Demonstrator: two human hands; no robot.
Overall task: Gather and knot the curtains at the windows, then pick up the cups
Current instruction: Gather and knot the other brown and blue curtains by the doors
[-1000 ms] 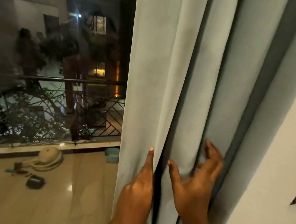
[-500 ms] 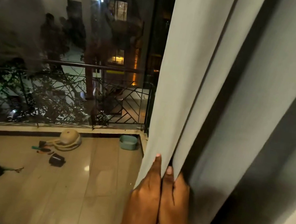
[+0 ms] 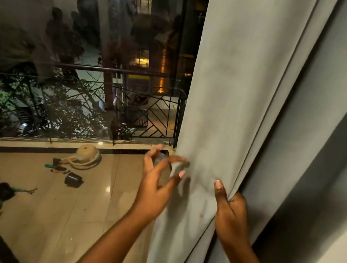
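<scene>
We stood in a home at night, by a big glass window (image 3: 71,51) with a long grey curtain (image 3: 237,96), we saw a tiled balcony floor (image 3: 78,207) outside, an iron railing (image 3: 148,113), plant pots (image 3: 73,179) lying about, lit neighbouring houses (image 3: 142,58) beyond.
</scene>
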